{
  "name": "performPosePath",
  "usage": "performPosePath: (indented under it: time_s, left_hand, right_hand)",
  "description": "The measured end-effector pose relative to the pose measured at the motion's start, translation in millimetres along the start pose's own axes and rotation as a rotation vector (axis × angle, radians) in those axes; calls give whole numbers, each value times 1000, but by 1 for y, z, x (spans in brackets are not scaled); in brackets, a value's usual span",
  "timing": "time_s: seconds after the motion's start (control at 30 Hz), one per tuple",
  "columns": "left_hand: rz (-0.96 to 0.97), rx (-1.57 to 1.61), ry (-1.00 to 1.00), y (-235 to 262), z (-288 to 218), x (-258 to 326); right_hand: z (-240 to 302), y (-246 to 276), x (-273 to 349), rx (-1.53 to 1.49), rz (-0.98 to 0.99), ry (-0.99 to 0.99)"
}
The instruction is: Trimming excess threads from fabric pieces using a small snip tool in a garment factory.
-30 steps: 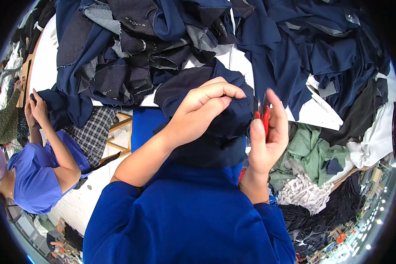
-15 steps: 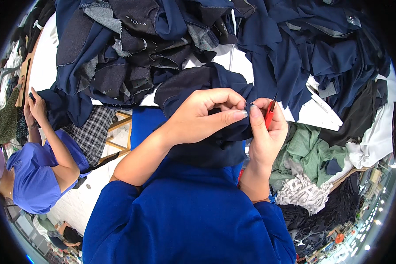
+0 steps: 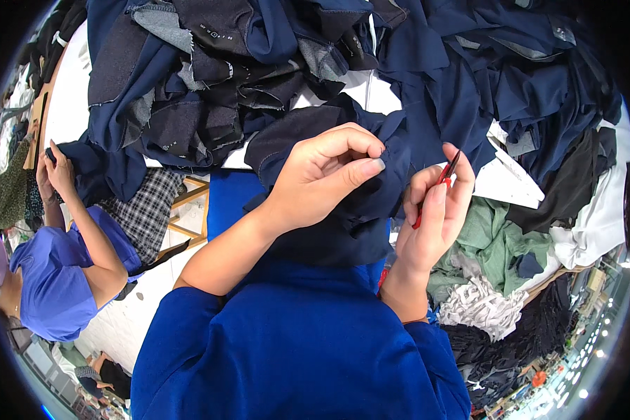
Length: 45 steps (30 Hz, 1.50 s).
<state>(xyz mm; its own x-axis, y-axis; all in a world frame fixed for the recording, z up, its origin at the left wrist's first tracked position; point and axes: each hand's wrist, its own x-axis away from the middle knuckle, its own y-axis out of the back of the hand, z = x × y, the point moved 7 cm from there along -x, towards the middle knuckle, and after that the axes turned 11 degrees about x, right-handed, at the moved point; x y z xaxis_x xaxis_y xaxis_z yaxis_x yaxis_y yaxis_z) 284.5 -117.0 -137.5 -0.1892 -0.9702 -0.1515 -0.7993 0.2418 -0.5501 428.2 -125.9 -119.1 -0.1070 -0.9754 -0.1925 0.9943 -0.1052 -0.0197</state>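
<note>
My left hand [image 3: 329, 175] pinches the edge of a dark navy garment [image 3: 371, 203] between thumb and forefinger. The garment hangs from the pinch over my lap and up against the table edge. To its right my right hand [image 3: 434, 210] is closed around small red thread snips [image 3: 444, 176]. Their dark pointed blades stick up past the forefinger and stand apart from the cloth. Part of the snips' red body is hidden by the thumb and fingers.
Navy and black cut pieces [image 3: 210, 77] heap on the white table [image 3: 66, 105], with more navy cloth [image 3: 525, 77] at far right. Green cloth [image 3: 493, 231] and white scraps [image 3: 483, 308] lie at right. A co-worker in purple [image 3: 56, 280] handles dark cloth at left.
My right hand has moved right and away from my left, its snips turning blade-up and outward. My left hand has risen slightly, still pinching the garment.
</note>
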Motion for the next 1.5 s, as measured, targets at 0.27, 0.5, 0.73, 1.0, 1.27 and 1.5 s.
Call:
performPosePath:
  time_s: [0.27,0.5,0.73,1.0,1.27,1.5]
  left_hand:
    - [61,323,190,-10,12,4]
    - [153,166,78,-15,9,5]
    - [226,-190,-18,-27,-3,6]
    - [-7,-2,223,-10,9,6]
    - [81,-162,59,-15,3,2]
    - [-6,-123,182,-6,4,2]
  right_hand:
    - [15,5,8,269,136,196]
    - [16,5,10,263,98,105]
    - [-18,18,-5,-148,-157,-228]
    - [16,8,1,152,-23,59]
    - [-21,40,-20,-283,-316,-180]
    - [7,21,-3,93,6,22]
